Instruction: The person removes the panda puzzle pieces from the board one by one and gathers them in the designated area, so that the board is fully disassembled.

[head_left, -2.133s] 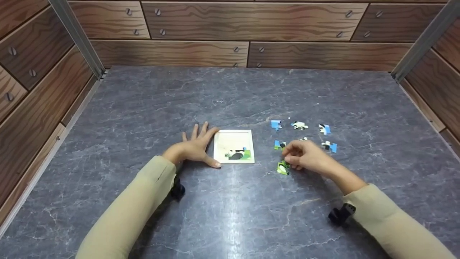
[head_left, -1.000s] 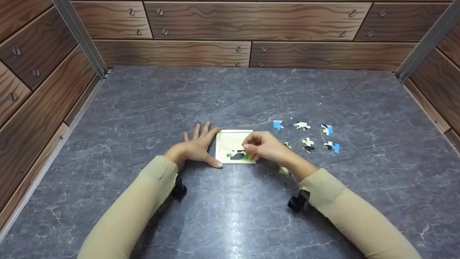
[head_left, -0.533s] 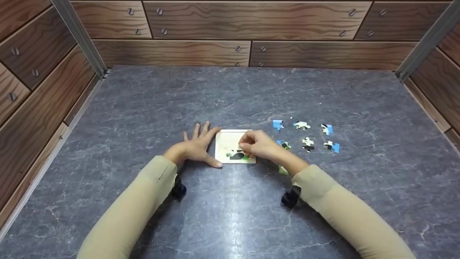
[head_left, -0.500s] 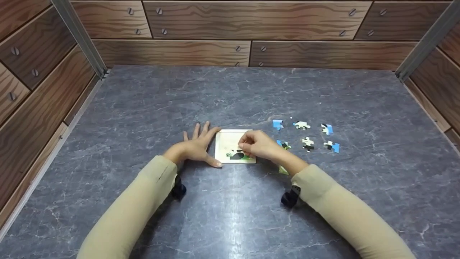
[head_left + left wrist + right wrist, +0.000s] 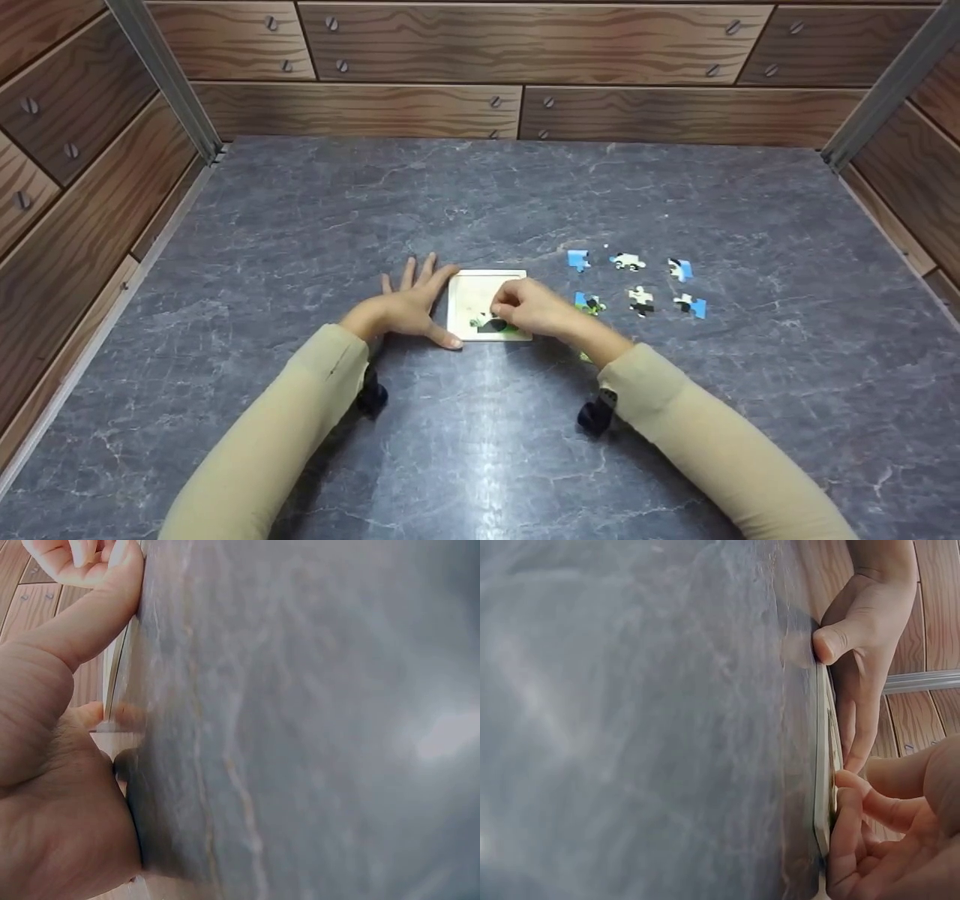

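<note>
A small square puzzle tray (image 5: 463, 289) with a pale raised frame lies mid-table. Assembled along its lower part are panda puzzle pieces (image 5: 491, 325) in black, white and green. My left hand (image 5: 401, 311) is spread flat beside it, thumb and index finger touching the tray's left edge. Over the tray's lower right, my right hand (image 5: 534, 309) has curled fingers and pinches a puzzle piece at the panda picture, mostly hidden by the fingertips. In the right wrist view, the fingertips (image 5: 847, 799) reach down to the tray's surface.
Loose puzzle pieces lie right of the tray in rows: a blue one (image 5: 577, 259), a white one (image 5: 627, 261), a black-and-blue one (image 5: 690, 305) and others. A green piece (image 5: 585, 356) is partly hidden by the right wrist. Wood-patterned walls (image 5: 480, 45) enclose the grey table.
My right hand has moved left from the loose pieces to the tray, then shifted slightly left and down over it. The left hand has stayed at the tray's edge.
</note>
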`<state>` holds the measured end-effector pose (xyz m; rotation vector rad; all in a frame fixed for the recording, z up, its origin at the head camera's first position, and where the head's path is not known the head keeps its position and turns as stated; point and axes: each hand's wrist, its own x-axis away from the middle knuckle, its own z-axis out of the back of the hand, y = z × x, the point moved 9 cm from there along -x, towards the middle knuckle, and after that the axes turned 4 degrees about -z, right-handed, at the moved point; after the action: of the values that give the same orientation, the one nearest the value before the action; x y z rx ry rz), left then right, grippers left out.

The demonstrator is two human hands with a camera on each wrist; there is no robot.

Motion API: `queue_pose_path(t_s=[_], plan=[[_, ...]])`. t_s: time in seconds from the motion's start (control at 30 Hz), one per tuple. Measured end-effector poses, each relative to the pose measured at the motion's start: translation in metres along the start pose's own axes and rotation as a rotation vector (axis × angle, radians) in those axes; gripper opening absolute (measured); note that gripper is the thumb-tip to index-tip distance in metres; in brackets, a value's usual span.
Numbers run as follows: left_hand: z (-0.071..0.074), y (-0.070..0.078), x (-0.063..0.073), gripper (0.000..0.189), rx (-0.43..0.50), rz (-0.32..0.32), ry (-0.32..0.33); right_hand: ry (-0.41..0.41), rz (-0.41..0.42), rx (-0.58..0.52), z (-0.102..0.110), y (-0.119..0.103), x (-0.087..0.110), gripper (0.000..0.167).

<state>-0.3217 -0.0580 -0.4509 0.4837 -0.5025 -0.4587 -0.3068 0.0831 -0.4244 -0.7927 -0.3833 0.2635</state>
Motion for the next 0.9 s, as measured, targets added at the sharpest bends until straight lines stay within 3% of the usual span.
queue_pose_path(t_s=[0.47,0.9], plan=[[-0.0009,-0.0006,-0.0009,0.118,0.013,0.008,-0.006,-0.008,-0.022,0.053,-0.0024,-0.0010,-0.0009,0.006],[-0.0004,0.0010,0.0000,0.118,0.008,-0.005,0.005,0.036,0.015,0.048,-0.0001,-0.0039,0.0037,0.004]])
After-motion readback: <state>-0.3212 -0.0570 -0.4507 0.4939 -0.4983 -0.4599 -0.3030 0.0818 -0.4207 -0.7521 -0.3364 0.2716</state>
